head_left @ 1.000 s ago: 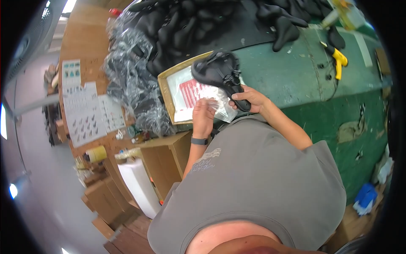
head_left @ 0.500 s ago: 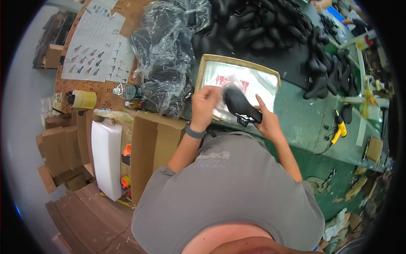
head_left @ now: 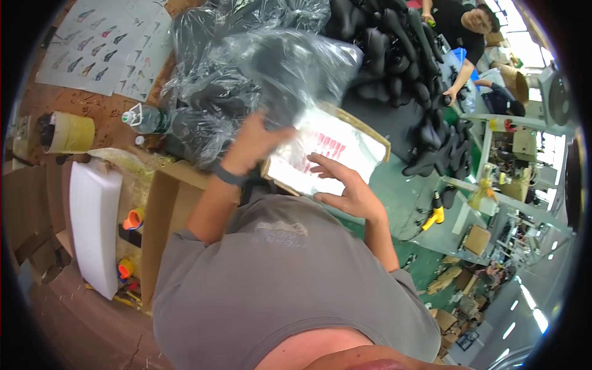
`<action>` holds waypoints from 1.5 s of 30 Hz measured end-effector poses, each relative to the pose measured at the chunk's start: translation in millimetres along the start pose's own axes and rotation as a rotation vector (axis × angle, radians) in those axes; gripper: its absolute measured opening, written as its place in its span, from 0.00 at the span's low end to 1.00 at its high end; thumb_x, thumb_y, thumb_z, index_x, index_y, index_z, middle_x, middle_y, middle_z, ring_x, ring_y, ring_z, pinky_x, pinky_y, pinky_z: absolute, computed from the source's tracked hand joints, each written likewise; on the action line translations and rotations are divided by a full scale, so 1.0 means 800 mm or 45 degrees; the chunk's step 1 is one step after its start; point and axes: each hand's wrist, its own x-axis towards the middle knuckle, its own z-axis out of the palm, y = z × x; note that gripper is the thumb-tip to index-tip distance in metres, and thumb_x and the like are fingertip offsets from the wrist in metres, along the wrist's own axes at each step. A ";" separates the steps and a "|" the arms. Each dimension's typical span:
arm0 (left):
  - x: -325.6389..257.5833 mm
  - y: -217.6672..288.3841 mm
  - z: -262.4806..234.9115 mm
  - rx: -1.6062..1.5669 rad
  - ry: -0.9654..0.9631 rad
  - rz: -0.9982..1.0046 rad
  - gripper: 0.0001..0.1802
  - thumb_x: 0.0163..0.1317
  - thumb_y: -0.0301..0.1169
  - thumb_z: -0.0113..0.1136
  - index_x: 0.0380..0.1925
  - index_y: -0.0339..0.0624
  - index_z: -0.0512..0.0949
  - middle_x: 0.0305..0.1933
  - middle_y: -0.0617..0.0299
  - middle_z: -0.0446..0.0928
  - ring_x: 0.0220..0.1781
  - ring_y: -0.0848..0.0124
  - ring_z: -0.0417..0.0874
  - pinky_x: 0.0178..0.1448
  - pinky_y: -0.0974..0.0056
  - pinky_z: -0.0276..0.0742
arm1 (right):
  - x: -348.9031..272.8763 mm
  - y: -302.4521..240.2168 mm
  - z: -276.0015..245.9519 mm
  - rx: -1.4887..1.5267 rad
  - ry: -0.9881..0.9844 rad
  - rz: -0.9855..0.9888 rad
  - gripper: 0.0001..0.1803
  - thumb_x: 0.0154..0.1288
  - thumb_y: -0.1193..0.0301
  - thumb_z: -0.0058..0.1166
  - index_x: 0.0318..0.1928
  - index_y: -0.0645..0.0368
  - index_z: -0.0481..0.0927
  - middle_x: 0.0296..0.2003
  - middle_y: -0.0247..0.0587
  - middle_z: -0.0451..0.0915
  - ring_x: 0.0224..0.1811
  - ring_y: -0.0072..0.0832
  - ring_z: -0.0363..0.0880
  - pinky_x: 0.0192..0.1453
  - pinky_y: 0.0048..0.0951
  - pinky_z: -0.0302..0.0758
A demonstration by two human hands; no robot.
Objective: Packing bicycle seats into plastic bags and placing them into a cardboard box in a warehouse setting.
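Motion smears my left hand (head_left: 253, 145) at the left edge of a shallow box (head_left: 387, 148). Its thumb stands off to the right, and its fingertips meet the lower end of a bike saddle (head_left: 280, 71), dark and blurred in clear plastic. Whether the fingers grip the saddle cannot be made out. My right hand (head_left: 351, 191) is over the box's near side, fingers stretched out and apart, holding nothing. Beneath its fingertips lies a stack of clear plastic bags (head_left: 354, 145) with red print, filling the box.
Bagged saddles (head_left: 209, 92) heap up left of the box; bare black saddles (head_left: 376, 55) pile beyond it. A bottle (head_left: 148, 118) and tape roll (head_left: 74, 131) are at left, a yellow tool (head_left: 436, 213) at right. Another person (head_left: 462, 37) works at the far right.
The saddle has left my right hand and is now up and left by the bagged heap, in plastic. My left hand moved left; my right hand opened over the bags. The view has turned.
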 end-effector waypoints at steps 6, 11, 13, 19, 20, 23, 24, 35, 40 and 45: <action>0.122 -0.022 -0.164 -0.764 0.720 0.212 0.15 0.76 0.37 0.62 0.56 0.41 0.77 0.43 0.61 0.85 0.26 0.81 0.72 0.27 0.74 0.67 | 0.101 0.016 -0.050 -0.040 0.535 0.057 0.32 0.67 0.77 0.66 0.71 0.61 0.75 0.56 0.47 0.86 0.55 0.32 0.86 0.62 0.34 0.82; 0.113 -0.081 -0.159 -0.529 1.043 0.250 0.34 0.78 0.28 0.60 0.78 0.41 0.56 0.38 0.62 0.77 0.30 0.80 0.70 0.30 0.72 0.65 | 0.227 0.094 -0.137 -0.211 0.743 0.149 0.27 0.69 0.73 0.65 0.67 0.63 0.77 0.55 0.50 0.87 0.56 0.35 0.87 0.62 0.33 0.81; 0.093 -0.094 -0.135 -0.284 1.064 0.255 0.34 0.78 0.29 0.59 0.78 0.39 0.56 0.36 0.65 0.75 0.30 0.81 0.69 0.31 0.71 0.65 | 0.293 0.145 -0.170 -0.313 0.730 0.195 0.28 0.71 0.68 0.65 0.67 0.65 0.76 0.55 0.53 0.87 0.57 0.39 0.87 0.61 0.34 0.82; 0.041 -0.135 -0.054 0.060 0.760 0.046 0.21 0.75 0.26 0.63 0.66 0.38 0.76 0.35 0.69 0.79 0.33 0.82 0.75 0.38 0.72 0.74 | 0.485 0.334 -0.198 -0.945 0.754 0.493 0.45 0.65 0.59 0.64 0.73 0.76 0.61 0.58 0.75 0.79 0.63 0.64 0.79 0.72 0.50 0.73; 0.031 -0.133 -0.046 0.059 0.696 0.032 0.19 0.74 0.26 0.64 0.63 0.38 0.79 0.35 0.68 0.80 0.33 0.82 0.77 0.38 0.72 0.75 | 0.501 0.341 -0.202 -1.098 0.633 0.612 0.48 0.63 0.57 0.65 0.73 0.75 0.59 0.58 0.72 0.81 0.63 0.62 0.80 0.70 0.50 0.75; 0.018 -0.119 -0.028 0.141 0.634 0.061 0.14 0.71 0.25 0.66 0.55 0.38 0.84 0.33 0.63 0.83 0.31 0.79 0.81 0.36 0.70 0.77 | 0.516 0.339 -0.205 -1.124 0.578 0.835 0.44 0.57 0.55 0.73 0.67 0.64 0.67 0.58 0.63 0.82 0.62 0.56 0.82 0.67 0.49 0.78; 0.018 -0.114 -0.027 0.181 0.622 0.069 0.13 0.71 0.25 0.66 0.54 0.38 0.85 0.33 0.61 0.84 0.31 0.78 0.82 0.36 0.70 0.78 | 0.518 0.337 -0.213 -1.086 0.543 0.936 0.48 0.54 0.54 0.75 0.69 0.62 0.65 0.61 0.64 0.79 0.64 0.57 0.81 0.69 0.48 0.78; 0.051 -0.093 0.018 0.367 0.287 0.242 0.14 0.69 0.29 0.66 0.53 0.40 0.85 0.37 0.53 0.87 0.34 0.64 0.88 0.41 0.61 0.82 | 0.159 0.173 -0.148 -0.654 1.167 -0.036 0.24 0.54 0.67 0.78 0.43 0.64 0.76 0.38 0.45 0.79 0.41 0.36 0.79 0.49 0.36 0.77; 0.050 -0.098 0.106 0.642 -0.137 0.334 0.13 0.68 0.32 0.65 0.51 0.43 0.85 0.39 0.53 0.86 0.36 0.57 0.87 0.42 0.56 0.81 | -0.110 0.149 -0.106 -0.353 1.716 -0.018 0.24 0.65 0.78 0.71 0.53 0.58 0.69 0.55 0.42 0.73 0.34 0.22 0.77 0.33 0.23 0.75; 0.050 -0.144 0.254 0.962 -0.630 0.501 0.13 0.70 0.40 0.63 0.42 0.43 0.84 0.38 0.52 0.87 0.39 0.50 0.87 0.43 0.47 0.80 | -0.305 0.176 -0.061 -0.089 2.053 0.582 0.23 0.68 0.72 0.69 0.54 0.61 0.69 0.46 0.48 0.86 0.23 0.21 0.77 0.23 0.24 0.77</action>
